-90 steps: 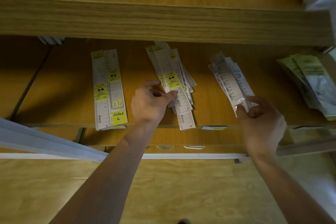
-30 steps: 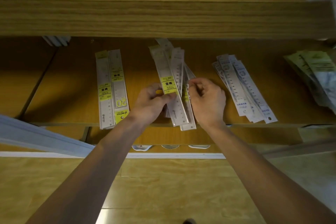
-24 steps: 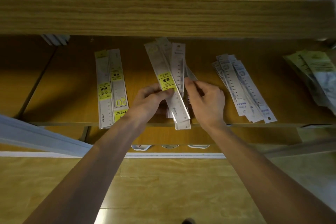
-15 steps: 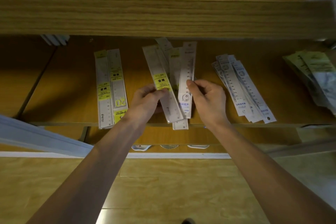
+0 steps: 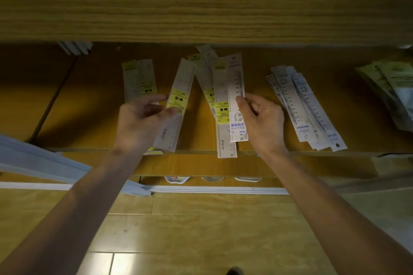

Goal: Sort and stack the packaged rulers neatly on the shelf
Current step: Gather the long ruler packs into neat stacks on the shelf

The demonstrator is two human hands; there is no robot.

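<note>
Since half a second ago, left hand is carrying its pinched yellow-label ruler left toward the sorted pair; right hand is pinching the blue-label ruler at centre, presumably for the right-side blue pile; middle pile is lying mid-shelf.

The wooden shelf carries a pair of rulers toward its left, a loose pile at the middle overhanging the front edge, a fanned stack right of it, and packets at the right end.
</note>
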